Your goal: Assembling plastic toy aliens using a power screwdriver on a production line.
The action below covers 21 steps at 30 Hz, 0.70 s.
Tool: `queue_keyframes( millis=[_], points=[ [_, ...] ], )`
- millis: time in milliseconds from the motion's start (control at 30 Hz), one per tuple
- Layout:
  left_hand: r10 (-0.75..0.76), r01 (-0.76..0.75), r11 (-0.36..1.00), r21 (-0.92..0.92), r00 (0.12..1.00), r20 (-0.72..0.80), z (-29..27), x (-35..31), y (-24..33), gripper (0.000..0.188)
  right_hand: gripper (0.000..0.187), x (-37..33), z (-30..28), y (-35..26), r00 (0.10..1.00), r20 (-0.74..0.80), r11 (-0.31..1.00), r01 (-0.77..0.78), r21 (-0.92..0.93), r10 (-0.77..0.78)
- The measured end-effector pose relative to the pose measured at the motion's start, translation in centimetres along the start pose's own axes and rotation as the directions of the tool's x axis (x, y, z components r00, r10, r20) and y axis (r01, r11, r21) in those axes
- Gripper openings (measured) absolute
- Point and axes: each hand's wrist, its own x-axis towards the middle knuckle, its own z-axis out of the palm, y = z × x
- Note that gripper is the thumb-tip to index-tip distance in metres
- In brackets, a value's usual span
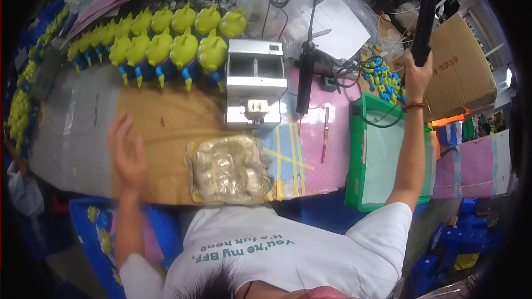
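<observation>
My left hand hovers over the brown cardboard on the left of the table, fingers apart and nothing in it. Up at the right, my right hand is closed round the lower end of a long black handheld tool; its working tip cannot be made out. Near the table's front edge, between my arms, lies a tape-covered holder with a moulded hollow. Behind it stands a white and grey boxy device. A black electric screwdriver hangs beside the device, its thin bit pointing down.
Rows of green-headed toy figures stand at the back left. A green tray is under my right forearm, with small blue and green parts behind it. A slim red-handled tool lies on pink sheeting. A cardboard box stands right.
</observation>
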Motion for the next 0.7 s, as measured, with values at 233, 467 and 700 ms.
queue_keyframes(
  millis=[233,467,700],
  points=[
    [0.190,0.656,-0.018,-0.754,0.743,0.642,2.0,8.6,5.0,0.094,0.063,-2.2,3.5,-22.4,0.318,0.474,0.446,0.876,0.185,-0.821],
    [0.091,0.486,0.786,-0.382,0.520,0.849,2.4,-0.8,10.5,0.086,0.055,-10.7,9.3,-26.1,0.012,0.572,0.267,0.892,0.365,-0.820],
    [-0.114,0.491,0.684,-0.539,0.802,0.586,1.7,-7.3,13.2,0.057,0.062,-26.1,9.4,-24.0,0.866,0.493,0.783,-0.248,0.570,-0.085]
  ],
)
